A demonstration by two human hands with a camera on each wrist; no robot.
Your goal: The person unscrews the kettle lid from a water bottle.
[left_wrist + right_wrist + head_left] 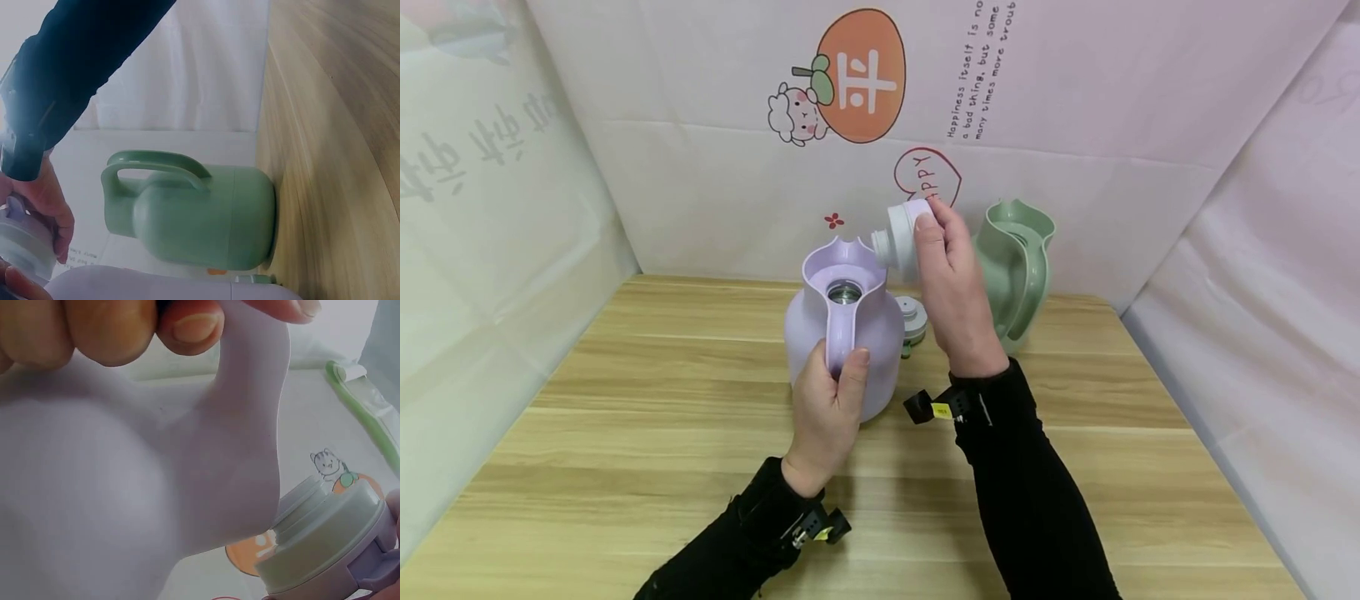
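With my left hand clenched round the handle of the lilac jug on the table, my right hand grips the white stopper above-right of its mouth; I should centre it squarely before screwing.

Lilac jug w/ white-lilac lid; pale green jug; light wood-grain table; black sleeves; backdrop w/ orange cartoon print.
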